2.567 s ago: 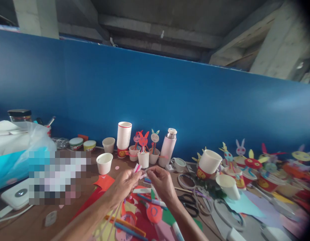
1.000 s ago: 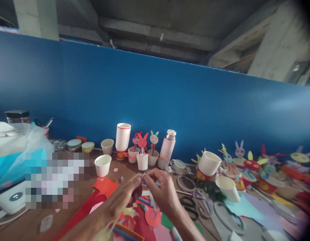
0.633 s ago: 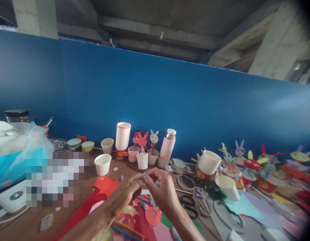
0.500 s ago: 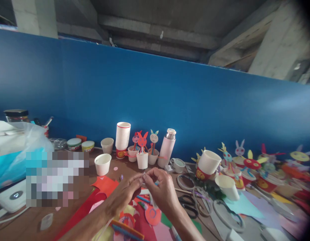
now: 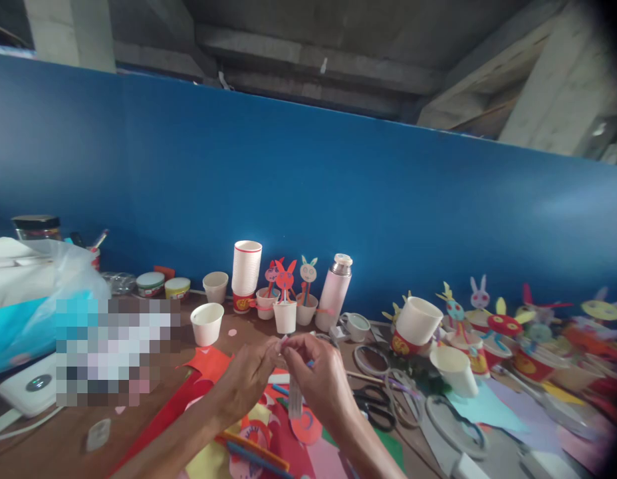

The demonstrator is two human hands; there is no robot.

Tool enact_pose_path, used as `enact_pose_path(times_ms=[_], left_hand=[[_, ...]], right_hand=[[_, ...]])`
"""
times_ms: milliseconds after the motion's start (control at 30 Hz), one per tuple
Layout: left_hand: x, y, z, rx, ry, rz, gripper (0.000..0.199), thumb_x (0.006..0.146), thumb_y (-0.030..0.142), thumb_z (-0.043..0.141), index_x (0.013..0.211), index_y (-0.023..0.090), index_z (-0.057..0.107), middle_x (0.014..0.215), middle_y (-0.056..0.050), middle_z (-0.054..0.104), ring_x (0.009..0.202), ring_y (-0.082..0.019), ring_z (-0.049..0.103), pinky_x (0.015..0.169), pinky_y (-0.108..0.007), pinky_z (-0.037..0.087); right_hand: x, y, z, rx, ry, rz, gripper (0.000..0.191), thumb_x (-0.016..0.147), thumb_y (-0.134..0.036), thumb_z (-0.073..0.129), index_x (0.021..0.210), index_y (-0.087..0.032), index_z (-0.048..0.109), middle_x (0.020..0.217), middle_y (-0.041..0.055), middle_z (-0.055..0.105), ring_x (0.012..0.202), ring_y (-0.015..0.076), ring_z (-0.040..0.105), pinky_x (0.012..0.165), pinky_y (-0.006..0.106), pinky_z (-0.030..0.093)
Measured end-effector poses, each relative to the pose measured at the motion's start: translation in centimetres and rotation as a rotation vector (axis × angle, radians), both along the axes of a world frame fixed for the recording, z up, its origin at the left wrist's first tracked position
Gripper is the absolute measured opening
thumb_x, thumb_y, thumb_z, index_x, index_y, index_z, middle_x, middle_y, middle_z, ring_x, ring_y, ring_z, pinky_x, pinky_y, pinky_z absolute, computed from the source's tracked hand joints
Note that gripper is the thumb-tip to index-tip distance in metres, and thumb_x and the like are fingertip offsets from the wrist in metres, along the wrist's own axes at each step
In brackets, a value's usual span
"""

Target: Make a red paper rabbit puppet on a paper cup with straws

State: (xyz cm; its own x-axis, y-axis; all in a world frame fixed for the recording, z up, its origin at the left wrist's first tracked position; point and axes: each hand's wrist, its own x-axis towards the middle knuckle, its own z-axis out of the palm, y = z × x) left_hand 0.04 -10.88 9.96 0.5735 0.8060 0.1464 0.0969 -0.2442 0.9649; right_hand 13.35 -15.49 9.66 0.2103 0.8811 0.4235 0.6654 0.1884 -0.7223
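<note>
My left hand [image 5: 251, 372] and my right hand [image 5: 316, 372] meet at the fingertips above the middle of the cluttered table. Both hands are closed in a pinch around a small pale piece [image 5: 283, 340], too small to name. Below my right hand hangs a clear, whitish strip [image 5: 295, 397]; whether it is held cannot be made out. Under the hands lie red paper [image 5: 156, 419], an orange-red round paper [image 5: 306, 427] and blue and orange sticks [image 5: 253, 452]. A white cup with a red rabbit figure [image 5: 285, 315] stands just behind the fingertips.
Stacked paper cups [image 5: 246, 269], a pink bottle [image 5: 334, 293] and a white cup [image 5: 207, 324] stand behind. Black scissors [image 5: 375, 406] and a grey tape ring [image 5: 455, 426] lie to the right, near several cup figures [image 5: 502, 326]. A white device [image 5: 32, 386] is at left.
The view has shifted slightly. My fingertips are still together, with my left hand turned a little, and the whitish strip below my right hand shows more clearly.
</note>
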Motion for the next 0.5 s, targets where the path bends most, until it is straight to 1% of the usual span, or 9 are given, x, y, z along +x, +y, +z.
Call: enact_pose_path(times_ms=[67, 100, 167, 267, 367, 433, 500], left_hand=[[0.0, 0.1, 0.3, 0.107, 0.052, -0.043, 0.032, 0.085, 0.039, 0.036, 0.083, 0.019, 0.06, 0.072, -0.002, 0.059, 0.07, -0.016, 0.053, 0.062, -0.024, 0.04], [0.0, 0.1, 0.4, 0.167, 0.079, -0.057, 0.035, 0.085, 0.04, 0.033, 0.083, 0.018, 0.06, 0.07, -0.001, 0.059, 0.069, -0.016, 0.052, 0.061, -0.024, 0.039], [0.1, 0.3, 0.2, 0.249, 0.111, -0.046, 0.039, 0.086, 0.041, 0.028, 0.084, 0.018, 0.059, 0.072, -0.002, 0.059, 0.069, -0.016, 0.052, 0.063, -0.023, 0.038], [0.2, 0.8, -0.4, 0.277, 0.127, 0.0, 0.041, 0.085, 0.043, 0.026, 0.083, 0.018, 0.058, 0.074, -0.002, 0.061, 0.07, -0.017, 0.052, 0.065, -0.024, 0.039], [0.3, 1.1, -1.0, 0.283, 0.129, -0.001, 0.041, 0.084, 0.046, 0.027, 0.08, 0.017, 0.056, 0.072, -0.003, 0.06, 0.071, -0.018, 0.053, 0.064, -0.023, 0.039], [0.2, 1.2, -1.1, 0.29, 0.122, -0.002, 0.041, 0.084, 0.046, 0.027, 0.077, 0.017, 0.055, 0.07, -0.003, 0.059, 0.071, -0.018, 0.054, 0.063, -0.023, 0.039], [0.1, 1.2, -0.9, 0.316, 0.142, 0.014, 0.041, 0.084, 0.046, 0.026, 0.076, 0.017, 0.054, 0.067, -0.002, 0.057, 0.066, -0.017, 0.053, 0.06, -0.023, 0.037]], right_hand=[[-0.1, 0.0, 0.0, -0.005, 0.008, 0.001, 0.016, 0.077, -0.027, 0.051, 0.074, -0.019, 0.065, 0.059, -0.0009, 0.062, 0.056, 0.0122, 0.054, 0.056, 0.021, 0.036], [-0.1, 0.0, 0.0, -0.004, 0.01, -0.003, 0.016, 0.076, -0.027, 0.051, 0.074, -0.019, 0.065, 0.058, -0.0008, 0.062, 0.056, 0.0123, 0.054, 0.056, 0.021, 0.036], [-0.2, 0.0, 0.0, 0.003, 0.013, -0.013, 0.016, 0.076, -0.027, 0.052, 0.074, -0.018, 0.065, 0.056, -0.0006, 0.061, 0.055, 0.0125, 0.053, 0.055, 0.022, 0.036], [-0.4, 0.0, 0.0, 0.014, 0.023, -0.014, 0.016, 0.076, -0.027, 0.051, 0.075, -0.018, 0.064, 0.057, -0.0004, 0.061, 0.055, 0.0124, 0.053, 0.055, 0.022, 0.036], [-0.6, 0.1, -0.1, 0.011, 0.055, 0.001, 0.016, 0.077, -0.027, 0.05, 0.076, -0.018, 0.063, 0.059, -0.0003, 0.061, 0.054, 0.0119, 0.054, 0.053, 0.021, 0.037], [-0.6, 0.1, -0.3, 0.009, 0.077, 0.016, 0.015, 0.077, -0.027, 0.049, 0.077, -0.017, 0.061, 0.059, -0.0001, 0.061, 0.053, 0.0117, 0.054, 0.051, 0.02, 0.037], [-0.4, 0.2, -0.5, 0.006, 0.094, 0.015, 0.016, 0.077, -0.029, 0.05, 0.081, -0.016, 0.059, 0.058, -0.0003, 0.061, 0.051, 0.0118, 0.054, 0.049, 0.02, 0.036]])
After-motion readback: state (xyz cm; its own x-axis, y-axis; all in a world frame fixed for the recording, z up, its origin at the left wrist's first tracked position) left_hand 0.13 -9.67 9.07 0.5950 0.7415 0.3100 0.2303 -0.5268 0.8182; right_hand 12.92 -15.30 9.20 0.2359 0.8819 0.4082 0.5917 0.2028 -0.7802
